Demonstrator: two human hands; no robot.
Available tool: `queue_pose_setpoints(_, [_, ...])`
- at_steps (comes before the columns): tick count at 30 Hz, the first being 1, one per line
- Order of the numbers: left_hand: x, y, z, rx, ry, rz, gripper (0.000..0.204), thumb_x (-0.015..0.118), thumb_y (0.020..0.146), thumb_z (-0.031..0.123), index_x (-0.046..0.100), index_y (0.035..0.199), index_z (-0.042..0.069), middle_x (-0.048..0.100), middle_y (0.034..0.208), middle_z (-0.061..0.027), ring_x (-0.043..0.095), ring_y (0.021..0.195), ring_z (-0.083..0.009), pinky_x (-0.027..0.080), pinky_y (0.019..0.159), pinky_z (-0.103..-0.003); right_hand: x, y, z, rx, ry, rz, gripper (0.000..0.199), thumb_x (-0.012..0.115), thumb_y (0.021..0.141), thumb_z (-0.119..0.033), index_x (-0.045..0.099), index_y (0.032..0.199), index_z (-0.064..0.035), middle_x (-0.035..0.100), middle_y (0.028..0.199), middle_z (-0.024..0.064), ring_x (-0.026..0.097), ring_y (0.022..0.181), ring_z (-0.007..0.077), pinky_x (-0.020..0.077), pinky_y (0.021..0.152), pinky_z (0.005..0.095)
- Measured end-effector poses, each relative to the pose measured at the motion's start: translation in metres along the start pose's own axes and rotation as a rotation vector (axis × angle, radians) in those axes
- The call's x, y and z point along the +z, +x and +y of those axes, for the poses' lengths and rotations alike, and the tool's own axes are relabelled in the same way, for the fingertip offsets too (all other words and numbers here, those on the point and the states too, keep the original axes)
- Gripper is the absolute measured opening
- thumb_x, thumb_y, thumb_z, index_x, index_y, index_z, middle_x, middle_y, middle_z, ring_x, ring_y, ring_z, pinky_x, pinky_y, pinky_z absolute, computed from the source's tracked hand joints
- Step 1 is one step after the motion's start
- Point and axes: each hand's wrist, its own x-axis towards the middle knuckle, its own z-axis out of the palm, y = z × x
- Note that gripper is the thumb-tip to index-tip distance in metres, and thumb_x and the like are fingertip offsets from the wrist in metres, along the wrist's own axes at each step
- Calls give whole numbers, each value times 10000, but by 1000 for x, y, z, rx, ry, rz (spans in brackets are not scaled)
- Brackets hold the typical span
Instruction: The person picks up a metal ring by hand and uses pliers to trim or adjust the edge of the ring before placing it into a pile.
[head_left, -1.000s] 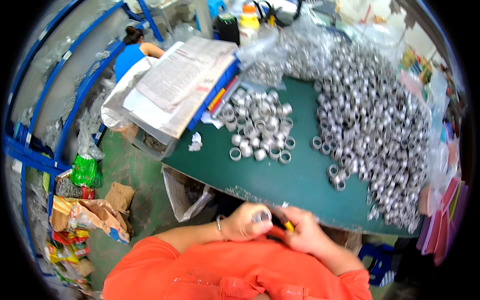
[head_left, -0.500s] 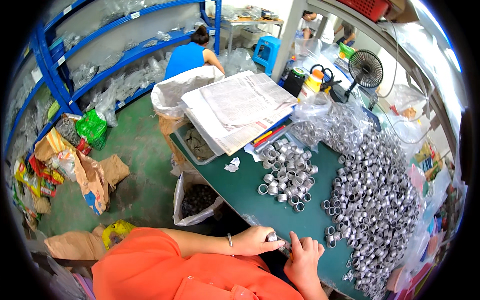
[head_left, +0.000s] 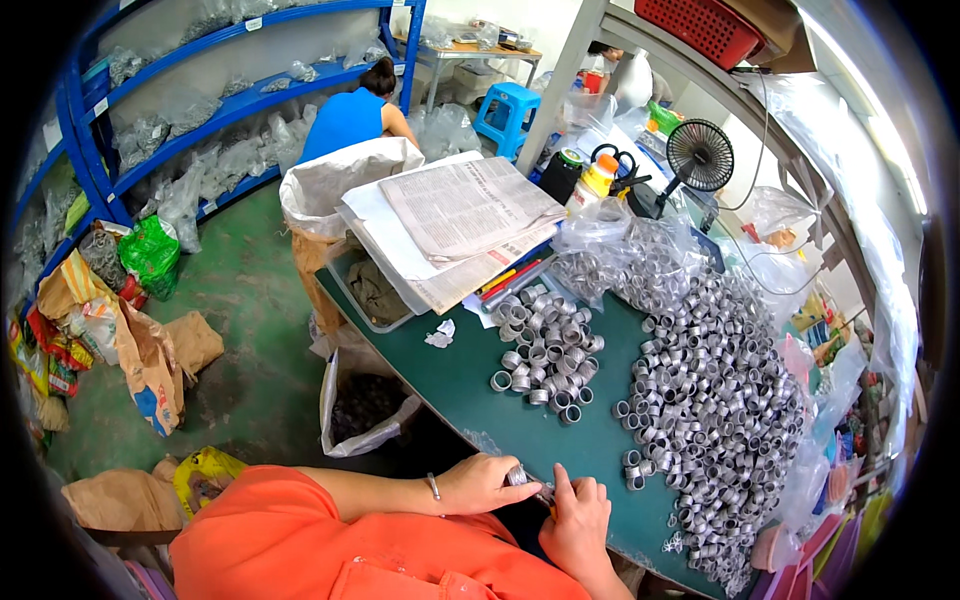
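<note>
At the near edge of the green table, my left hand (head_left: 474, 486) is closed around a short silver metal ring (head_left: 516, 475), with the thumb along its side. Just to the right, my right hand (head_left: 577, 525) grips a small dark tool (head_left: 545, 494) with a bit of orange at its handle. Its index finger points up and away. The tool's front end meets or nearly meets the ring; its exact shape is hidden by my fingers. Beyond my hands lies a smaller heap of rings (head_left: 548, 350), and a much larger heap of rings (head_left: 715, 400) spreads on the right.
Newspapers (head_left: 460, 205) lie over a clear plastic tub (head_left: 345, 290) at the table's far left. Below the left edge stands a lined bin (head_left: 335, 440) with dark pieces inside. Bagged rings (head_left: 650, 255), a bottle (head_left: 592, 185) and a fan (head_left: 698, 155) stand farther back. A person in blue (head_left: 345, 125) crouches by shelves.
The whole view has shifted, so the scene sits farther left and slightly higher. My hands keep nearly the same grip on the ring and the tool.
</note>
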Motion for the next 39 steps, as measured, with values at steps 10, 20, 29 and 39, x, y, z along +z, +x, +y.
queue_pose_setpoints(10, [7,2,-5,16,6,-13,488,611,859,432,547,728,-33,587,651,-223,600,628,-380,468,583,-421,2,-1,8,2,75,-31,596,576,603,43,556,1196,2,508,880,150,494,799,332,402,656,412])
queue_pose_setpoints(20, [6,9,-5,-4,11,-80,500,592,869,448,526,716,-23,568,632,-229,579,609,-397,451,563,-440,7,-1,16,17,177,-68,549,573,628,35,573,1174,-14,521,846,132,543,772,320,466,664,408])
queue_pose_setpoints(29, [9,9,-9,21,-28,-75,510,592,868,460,518,724,-24,559,618,-226,580,596,-386,452,551,-428,1,-1,21,19,76,-28,592,596,578,22,595,1165,-57,519,815,95,524,766,289,401,679,393])
queue_pose_setpoints(39, [4,7,-3,-28,8,-87,511,591,869,462,529,745,-29,564,617,-221,591,603,-386,460,551,-424,10,-4,21,50,8,31,676,595,528,20,571,1202,-38,499,891,93,468,877,276,298,766,401])
